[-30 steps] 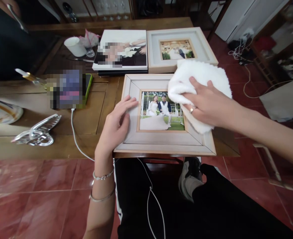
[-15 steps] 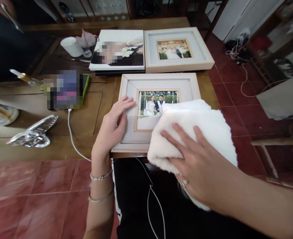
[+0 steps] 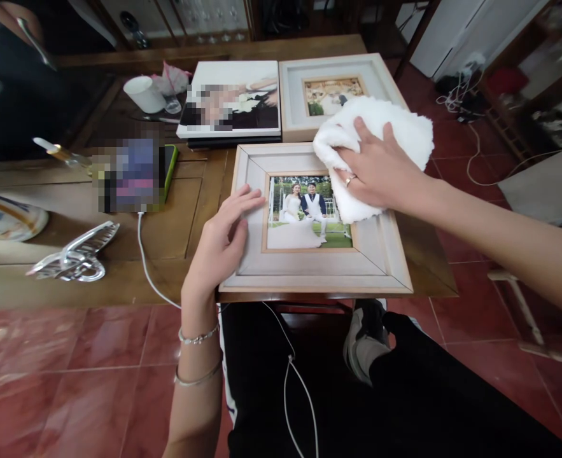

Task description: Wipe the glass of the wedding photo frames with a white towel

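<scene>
White, fluffy cloth (image 3: 395, 124) lies bunched over the far right corner of a pale wooden picture frame (image 3: 295, 262), held by a person's right hand (image 3: 376, 168). Two fingers of that hand stretch over the cloth, while others are tucked into its fold; a ring shows on one. The left hand (image 3: 223, 235) rests on the frame's left side, fingers extended and the thumb apart, gripping nothing.

The frame lies face up at the near edge of a brown wooden table (image 3: 180, 222). Its photo (image 3: 304, 219) shows two people in wedding clothes seated outdoors. Just beyond it, on the right, lies a second pale frame (image 3: 293, 95), partly hidden by the cloth; whether the two touch, I cannot tell. Beside that frame, to the left, is a photo panel (image 3: 256, 98) with its picture partly blurred out.

Farther left are a white cup (image 3: 144, 94), a phone with a green-edged case (image 3: 170, 170) joined to a white cable (image 3: 140, 242), and, nearer, a shiny silver claw clip (image 3: 75, 257). Red tiles (image 3: 94, 401) cover the floor.
</scene>
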Demonstrator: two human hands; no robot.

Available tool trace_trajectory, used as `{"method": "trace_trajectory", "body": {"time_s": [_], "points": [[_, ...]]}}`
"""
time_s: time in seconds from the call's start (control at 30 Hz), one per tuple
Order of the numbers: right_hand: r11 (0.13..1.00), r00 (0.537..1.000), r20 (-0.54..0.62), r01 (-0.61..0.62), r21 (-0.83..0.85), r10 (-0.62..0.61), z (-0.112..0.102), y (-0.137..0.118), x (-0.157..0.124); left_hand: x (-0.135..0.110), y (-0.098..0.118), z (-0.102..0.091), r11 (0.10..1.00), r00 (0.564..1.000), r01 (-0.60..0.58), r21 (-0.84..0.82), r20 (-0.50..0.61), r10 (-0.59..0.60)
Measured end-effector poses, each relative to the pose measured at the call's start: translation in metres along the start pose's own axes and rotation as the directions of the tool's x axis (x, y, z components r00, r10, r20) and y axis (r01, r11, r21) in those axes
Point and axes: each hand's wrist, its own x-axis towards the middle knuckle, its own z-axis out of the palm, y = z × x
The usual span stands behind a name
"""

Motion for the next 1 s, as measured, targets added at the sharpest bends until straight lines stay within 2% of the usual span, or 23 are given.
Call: {"method": "trace_trajectory", "body": {"time_s": [0.13,0.27,0.37,0.43,0.5,0.6,0.73,0.87,1.0], "points": [[0.997,0.987,0.149,-0.049,-0.052,0.056,-0.011,-0.019,-0.011,0.000,0.000,0.002,1.000,1.000,0.006,-0.020,-0.020,-0.007],[0.978,0.952,0.303,0.038,-0.204,0.027,-0.023,-0.060,-0.042,0.000,0.000,0.003,1.000,0.999,0.011,-0.022,-0.038,-0.012],[0.978,0.928,0.372,0.082,-0.191,-0.006,-0.027,-0.092,-0.076,0.000,0.000,0.003,1.000,0.999,0.003,-0.015,-0.045,-0.004],[0.987,0.939,0.341,0.099,-0.126,-0.050,-0.027,-0.108,-0.101,0.000,0.000,0.003,1.000,0.999,0.002,-0.011,-0.043,-0.002],[0.987,0.964,0.234,0.143,-0.071,-0.122,-0.026,-0.120,-0.122,-0.001,0.000,0.003,1.000,0.999,0.000,-0.005,-0.039,0.000],[0.974,0.964,0.145,0.228,-0.012,-0.224,-0.023,-0.127,-0.135,-0.001,-0.001,0.002,1.000,1.000,-0.008,0.007,-0.027,0.008],[0.974,0.968,0.107,0.228,-0.016,-0.225,-0.012,-0.113,-0.114,-0.001,-0.001,0.000,1.000,1.000,-0.013,0.013,-0.001,0.013],[0.968,0.961,0.130,0.249,-0.035,-0.243,-0.001,-0.078,-0.073,0.000,0.000,-0.001,1.000,1.000,-0.019,0.011,0.009,0.019],[0.982,0.981,0.083,0.181,-0.052,-0.177,0.005,-0.041,-0.029,0.001,0.001,-0.002,1.000,1.000,-0.024,0.014,0.019,0.024]]}}
